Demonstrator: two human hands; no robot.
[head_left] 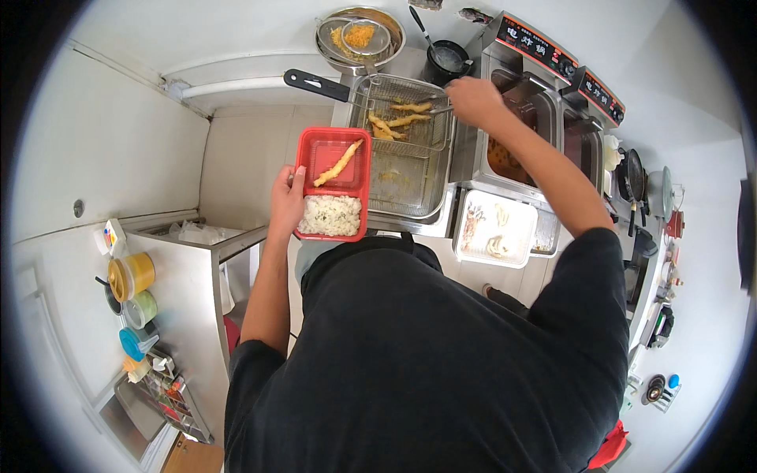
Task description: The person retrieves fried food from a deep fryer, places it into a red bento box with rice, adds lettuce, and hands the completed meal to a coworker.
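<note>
My left hand (289, 201) grips the left side of a red two-compartment meal box (368, 169). One battered fried shrimp (337, 164) lies aslant in its upper compartment. White rice (330, 216) with dark flecks fills the lower one. My right hand (474, 101) is closed round metal tongs (441, 109), whose tips point left over a wire fry basket (414, 87). Several more fried shrimp (381, 127) rest in the basket, close to the tong tips; I cannot tell if the tongs touch one. A metal tray (430, 185) sits under the basket, its near end showing.
Two electric fryers (552, 87) stand to the right, the nearer holding dark oil. The basket's black handle (315, 84) juts left. Behind are a steel bowl with a strainer (359, 39) and a black pot (449, 59). A white tray (471, 229) of food lies at front right.
</note>
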